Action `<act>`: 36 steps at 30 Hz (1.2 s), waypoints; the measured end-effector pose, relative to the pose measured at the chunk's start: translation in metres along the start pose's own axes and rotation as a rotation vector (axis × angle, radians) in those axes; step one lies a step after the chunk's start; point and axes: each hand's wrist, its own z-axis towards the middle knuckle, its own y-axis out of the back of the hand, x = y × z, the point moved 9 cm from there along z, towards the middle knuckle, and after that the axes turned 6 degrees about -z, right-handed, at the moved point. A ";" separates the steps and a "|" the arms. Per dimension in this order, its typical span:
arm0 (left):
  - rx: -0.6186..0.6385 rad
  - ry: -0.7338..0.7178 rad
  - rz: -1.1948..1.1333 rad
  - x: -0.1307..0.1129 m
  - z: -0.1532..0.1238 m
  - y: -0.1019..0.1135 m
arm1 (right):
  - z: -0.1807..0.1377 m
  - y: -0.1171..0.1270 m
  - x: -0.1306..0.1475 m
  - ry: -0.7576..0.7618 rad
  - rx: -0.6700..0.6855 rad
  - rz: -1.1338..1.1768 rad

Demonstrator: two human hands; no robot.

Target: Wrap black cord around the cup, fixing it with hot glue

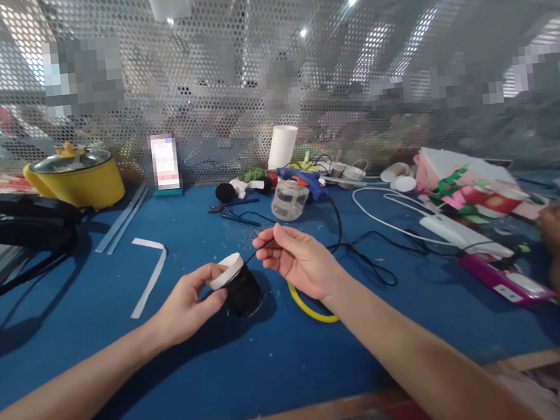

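Blue tabletop [188, 390] backs the black cup [245, 294], rim [231, 267] between left fingers [214, 303].

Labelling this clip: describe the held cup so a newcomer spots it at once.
On the blue table, look left of centre at the left hand. It holds a tilted cup. Unlike the clear container and white cup stack behind it, this one has a black body below a white rim.

It looks like a craft workshop: glue gun [310, 182], workbench [285, 368].
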 end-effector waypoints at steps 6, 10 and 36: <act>0.005 0.027 -0.036 0.002 0.000 -0.001 | 0.000 0.004 -0.003 -0.009 0.000 -0.008; 0.018 0.037 -0.096 0.002 -0.001 -0.002 | 0.000 0.007 -0.005 -0.017 -0.009 -0.037; 0.055 -0.014 -0.248 -0.012 -0.004 -0.007 | 0.002 0.005 -0.025 -0.127 -0.006 -0.025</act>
